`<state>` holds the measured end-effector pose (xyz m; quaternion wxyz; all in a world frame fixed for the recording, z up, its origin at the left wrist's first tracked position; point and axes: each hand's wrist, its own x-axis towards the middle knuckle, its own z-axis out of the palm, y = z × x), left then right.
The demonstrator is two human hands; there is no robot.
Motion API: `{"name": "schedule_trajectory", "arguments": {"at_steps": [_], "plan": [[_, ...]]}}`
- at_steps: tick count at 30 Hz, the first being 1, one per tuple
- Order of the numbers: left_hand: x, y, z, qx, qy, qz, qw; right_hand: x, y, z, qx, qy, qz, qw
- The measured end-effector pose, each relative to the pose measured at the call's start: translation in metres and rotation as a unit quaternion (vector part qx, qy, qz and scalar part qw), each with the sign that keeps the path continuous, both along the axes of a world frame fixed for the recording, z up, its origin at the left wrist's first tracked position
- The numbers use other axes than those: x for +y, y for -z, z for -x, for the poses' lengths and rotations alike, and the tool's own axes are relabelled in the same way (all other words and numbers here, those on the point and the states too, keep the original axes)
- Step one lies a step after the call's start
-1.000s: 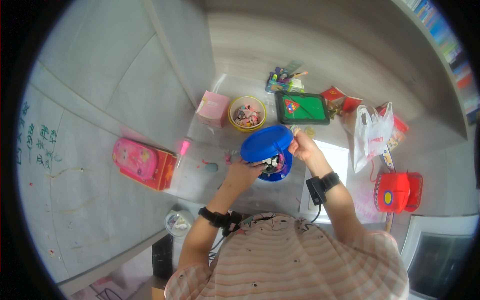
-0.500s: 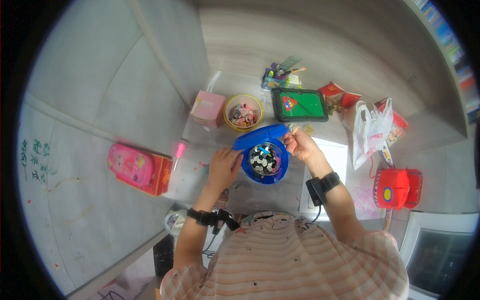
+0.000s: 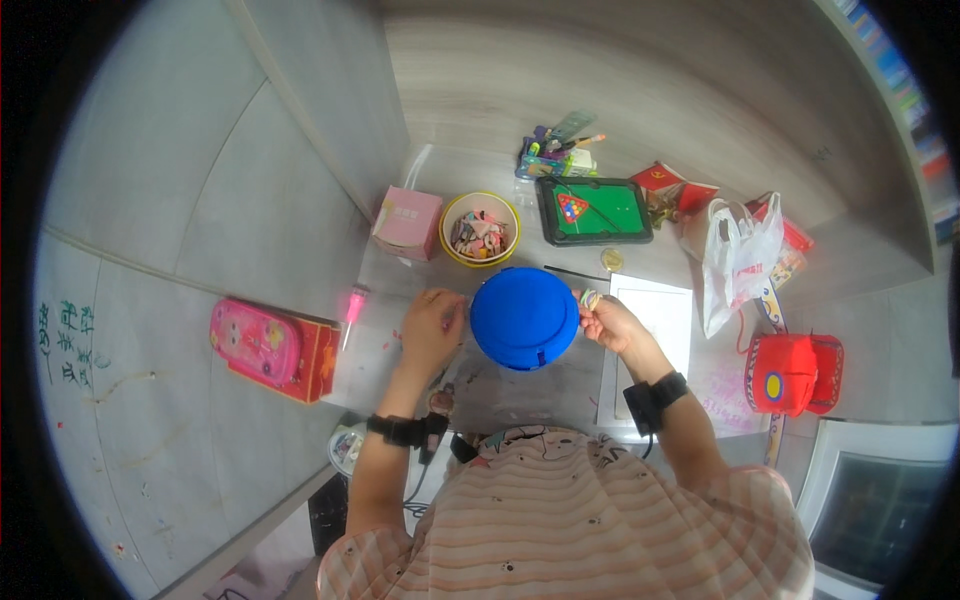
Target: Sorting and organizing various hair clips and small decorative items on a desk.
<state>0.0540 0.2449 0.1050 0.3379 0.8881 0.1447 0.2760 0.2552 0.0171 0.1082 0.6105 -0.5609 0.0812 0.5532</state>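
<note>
A round blue tub [image 3: 524, 318] stands on the desk before me, its blue lid down over the top, hiding the contents. My left hand [image 3: 432, 325] is beside its left side, fingers loosely bent and a small gap from the tub; nothing shows in it. At the tub's right edge, my right hand [image 3: 606, 322] has its fingers curled together. A small pale, multicoloured ring-like thing [image 3: 590, 299] is at those fingertips, too small to name surely. Dark straps with small devices circle both forearms.
Behind the tub are a yellow-rimmed bowl [image 3: 480, 262] of paper scraps, a pink box [image 3: 407, 222] and a toy billiard table [image 3: 596, 211]. White paper [image 3: 650, 310] and a plastic bag [image 3: 738, 262] lie right; a pink pencil case [image 3: 255, 340] is left.
The tub's lid was raised, showing black and white pieces inside; now it is down. My left hand has come off the tub's edge, and my right hand has moved nearer to me.
</note>
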Motion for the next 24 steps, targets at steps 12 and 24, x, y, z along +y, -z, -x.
{"name": "schedule_trajectory", "arguments": {"at_steps": [12, 24], "plan": [[0.023, 0.018, -0.055, 0.14, -0.051, 0.058, 0.987, 0.0, -0.025, 0.013, -0.24, -0.215, 0.124, 0.938], [0.034, 0.043, -0.062, 0.111, -0.023, 0.078, 0.99, 0.001, -0.006, 0.034, -0.238, -0.229, 0.12, 0.936]]}}
